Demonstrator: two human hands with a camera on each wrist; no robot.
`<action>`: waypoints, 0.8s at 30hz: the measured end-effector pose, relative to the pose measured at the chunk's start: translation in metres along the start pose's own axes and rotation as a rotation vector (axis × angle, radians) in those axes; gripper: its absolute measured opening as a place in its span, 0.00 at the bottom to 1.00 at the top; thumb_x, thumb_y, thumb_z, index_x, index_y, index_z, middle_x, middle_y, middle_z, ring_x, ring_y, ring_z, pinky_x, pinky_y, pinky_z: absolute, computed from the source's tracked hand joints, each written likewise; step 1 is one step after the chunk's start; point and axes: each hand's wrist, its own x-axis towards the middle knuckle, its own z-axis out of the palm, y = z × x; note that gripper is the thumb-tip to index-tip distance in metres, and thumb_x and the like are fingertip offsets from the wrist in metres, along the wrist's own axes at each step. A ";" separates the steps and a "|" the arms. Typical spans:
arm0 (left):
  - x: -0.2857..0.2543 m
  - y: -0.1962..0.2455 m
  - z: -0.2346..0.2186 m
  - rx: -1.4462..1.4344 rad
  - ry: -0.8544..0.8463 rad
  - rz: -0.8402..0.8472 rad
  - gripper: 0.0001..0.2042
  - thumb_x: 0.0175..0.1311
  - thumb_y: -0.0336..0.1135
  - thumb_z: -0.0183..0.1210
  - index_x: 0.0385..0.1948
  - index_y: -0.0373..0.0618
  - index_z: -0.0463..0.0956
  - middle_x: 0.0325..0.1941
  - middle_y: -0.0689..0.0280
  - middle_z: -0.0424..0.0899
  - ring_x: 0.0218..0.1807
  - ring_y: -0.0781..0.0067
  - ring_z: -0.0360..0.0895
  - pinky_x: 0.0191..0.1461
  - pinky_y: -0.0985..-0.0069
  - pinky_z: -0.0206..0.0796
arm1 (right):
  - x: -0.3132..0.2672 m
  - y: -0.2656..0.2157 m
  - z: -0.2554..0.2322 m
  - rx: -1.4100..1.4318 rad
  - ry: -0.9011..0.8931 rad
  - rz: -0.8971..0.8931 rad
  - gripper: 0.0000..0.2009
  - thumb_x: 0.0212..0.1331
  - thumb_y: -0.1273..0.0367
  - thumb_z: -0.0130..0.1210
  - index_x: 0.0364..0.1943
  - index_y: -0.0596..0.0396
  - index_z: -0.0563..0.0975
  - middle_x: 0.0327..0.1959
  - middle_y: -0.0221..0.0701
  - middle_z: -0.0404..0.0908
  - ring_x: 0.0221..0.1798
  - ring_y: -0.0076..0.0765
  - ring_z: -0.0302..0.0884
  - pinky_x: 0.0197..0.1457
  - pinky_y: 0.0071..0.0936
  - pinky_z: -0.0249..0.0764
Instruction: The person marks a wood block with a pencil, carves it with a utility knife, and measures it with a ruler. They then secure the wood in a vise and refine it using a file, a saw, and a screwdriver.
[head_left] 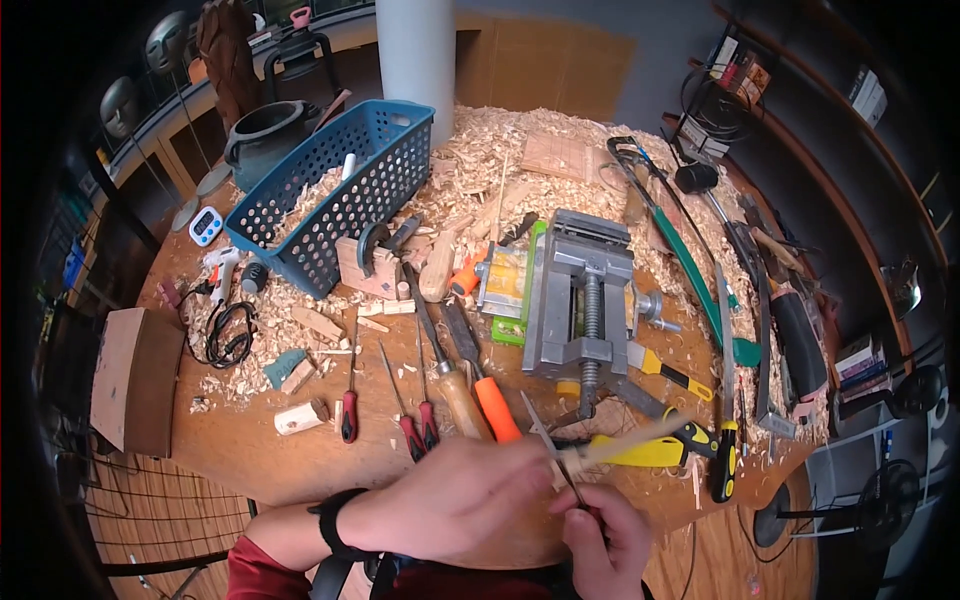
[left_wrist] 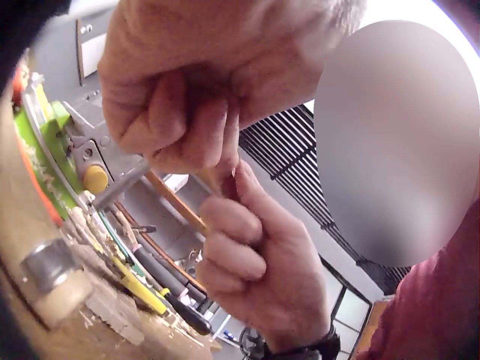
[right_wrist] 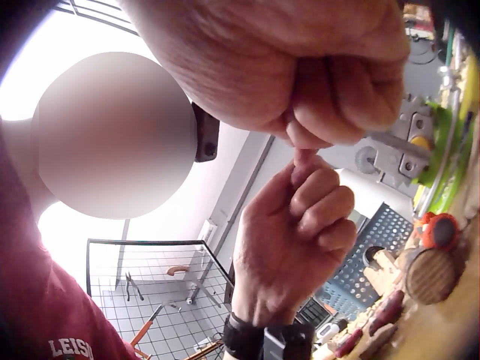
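Note:
My left hand (head_left: pixel 450 500) reaches in from the left, its fingers curled on a pale wooden strip (head_left: pixel 635 437) that sticks out to the right, slightly blurred. Close beside it, my right hand (head_left: pixel 605 540) pinches a slender dark tool (head_left: pixel 572 482) between thumb and fingers. A pointed grey blade (head_left: pixel 538 420) lines up with this tool beyond the strip. Both wrist views show the hands meeting at the fingertips, the left (left_wrist: pixel 180 97) and the right (right_wrist: pixel 322 82) curled; the fingers mostly hide what they hold there.
A grey vise (head_left: pixel 575 300) stands mid-table, with an orange-handled chisel (head_left: pixel 496 410) and red-handled tools (head_left: pixel 348 418) left of it. Behind are wood shavings (head_left: pixel 480 140) and a blue basket (head_left: pixel 385 185). A green saw (head_left: pixel 690 265) and a yellow-black handled tool (head_left: pixel 725 465) lie right.

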 end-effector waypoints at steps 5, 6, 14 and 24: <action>0.005 0.002 -0.025 -0.661 0.217 -0.216 0.14 0.79 0.39 0.40 0.33 0.42 0.68 0.22 0.73 0.62 0.24 0.80 0.58 0.29 0.80 0.51 | -0.020 0.022 -0.020 0.016 0.061 0.223 0.08 0.69 0.77 0.47 0.44 0.59 0.78 0.28 0.19 0.70 0.27 0.12 0.61 0.30 0.13 0.58; 0.006 0.000 -0.024 -0.710 0.198 -0.249 0.15 0.80 0.39 0.38 0.31 0.43 0.67 0.23 0.76 0.59 0.25 0.85 0.54 0.29 0.83 0.48 | -0.023 0.025 -0.023 0.019 0.050 0.223 0.08 0.69 0.77 0.47 0.44 0.59 0.78 0.28 0.19 0.70 0.27 0.12 0.61 0.30 0.13 0.58; 0.010 0.004 -0.015 -0.624 0.173 -0.265 0.18 0.81 0.42 0.37 0.35 0.39 0.71 0.23 0.76 0.60 0.26 0.86 0.54 0.30 0.84 0.49 | -0.017 0.011 -0.025 -0.044 0.060 0.098 0.08 0.71 0.74 0.48 0.45 0.61 0.78 0.27 0.20 0.71 0.27 0.12 0.61 0.29 0.13 0.57; 0.011 0.000 -0.018 -0.828 0.043 -0.357 0.17 0.80 0.40 0.36 0.43 0.37 0.70 0.21 0.75 0.59 0.23 0.84 0.52 0.28 0.83 0.46 | 0.003 0.012 -0.009 -0.009 0.103 0.050 0.08 0.69 0.76 0.52 0.47 0.63 0.78 0.32 0.24 0.79 0.32 0.16 0.72 0.37 0.15 0.69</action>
